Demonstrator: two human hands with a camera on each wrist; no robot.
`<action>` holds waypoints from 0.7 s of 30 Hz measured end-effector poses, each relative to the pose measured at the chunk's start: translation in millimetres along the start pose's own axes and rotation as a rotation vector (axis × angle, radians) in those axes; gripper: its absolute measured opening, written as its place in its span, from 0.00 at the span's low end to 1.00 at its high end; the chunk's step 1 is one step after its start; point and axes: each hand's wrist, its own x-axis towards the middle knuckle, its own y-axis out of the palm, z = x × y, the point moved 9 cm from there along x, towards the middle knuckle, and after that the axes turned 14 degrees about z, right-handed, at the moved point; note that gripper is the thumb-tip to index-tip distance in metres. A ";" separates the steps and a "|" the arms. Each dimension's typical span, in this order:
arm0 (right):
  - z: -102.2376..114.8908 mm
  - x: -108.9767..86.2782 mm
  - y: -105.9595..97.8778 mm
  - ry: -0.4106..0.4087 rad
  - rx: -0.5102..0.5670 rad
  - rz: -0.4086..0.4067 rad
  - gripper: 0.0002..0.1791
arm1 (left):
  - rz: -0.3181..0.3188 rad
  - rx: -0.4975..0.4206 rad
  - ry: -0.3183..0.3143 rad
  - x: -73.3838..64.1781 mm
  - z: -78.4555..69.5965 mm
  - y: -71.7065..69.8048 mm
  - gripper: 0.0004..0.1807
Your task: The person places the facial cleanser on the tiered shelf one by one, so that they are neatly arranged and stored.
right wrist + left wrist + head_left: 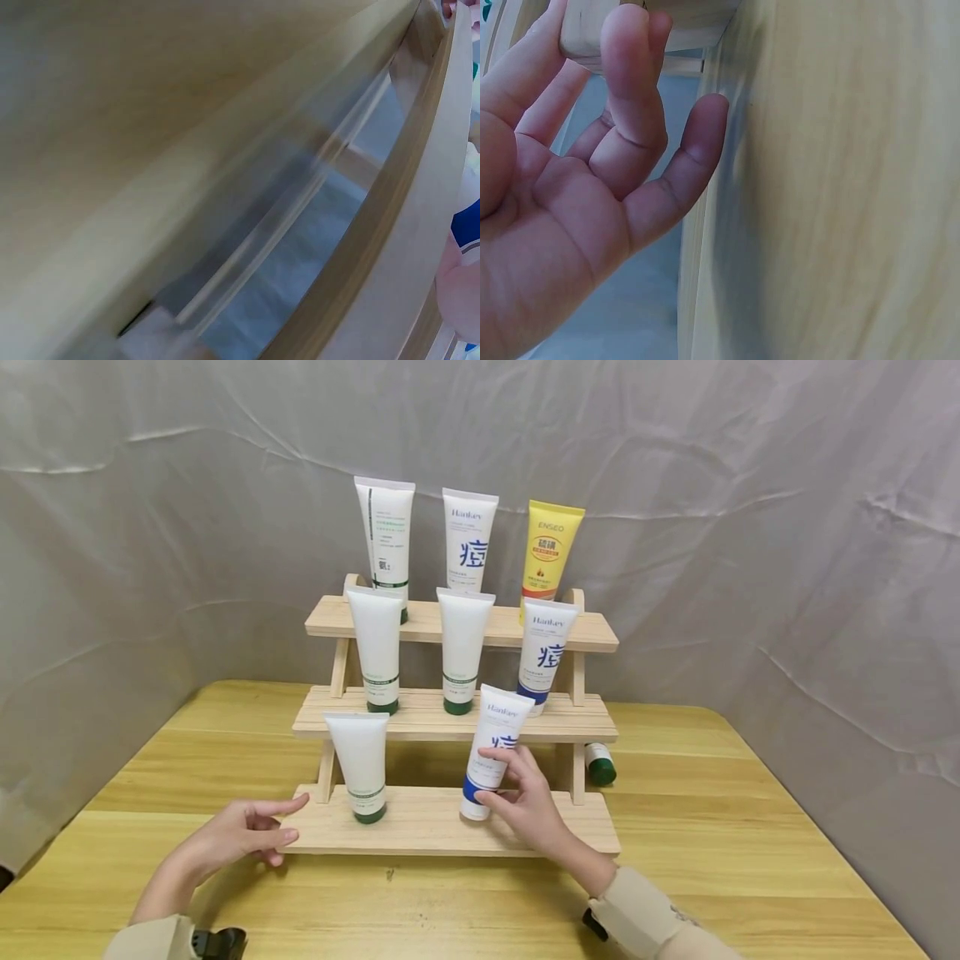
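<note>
A three-tier wooden display stand [420, 839] bears several squeeze tubes standing on their caps. My right hand [521, 797] holds a white Hankey tube [495, 722] with a blue band, its cap at the bottom shelf, right of the middle. At the right edge of the right wrist view, only part of that hand and the blue band [469, 225] show. My left hand [236, 833] grips the left end of the bottom shelf between thumb and fingers, its other fingers loosely bent. Nearest to it on that shelf stands a white tube with a green cap [358, 768].
On the middle shelf are two white green-capped tubes [377, 647] and a Hankey tube [546, 647]. The top shelf carries a white tube [388, 531], another Hankey tube [468, 535] and a yellow tube [551, 547]. Behind the stand's right side lies a green-capped tube [601, 767].
</note>
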 end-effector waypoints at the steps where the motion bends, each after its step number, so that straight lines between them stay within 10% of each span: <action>1: -3.3 1.0 1.6 0.001 0.002 0.001 0.25 | 0.001 -0.001 0.001 0.0 -0.2 0.1 0.32; 21: 0.3 17.4 28.9 -0.058 -0.093 0.031 0.23 | 0.013 -0.008 0.020 -0.3 1.9 -0.8 0.27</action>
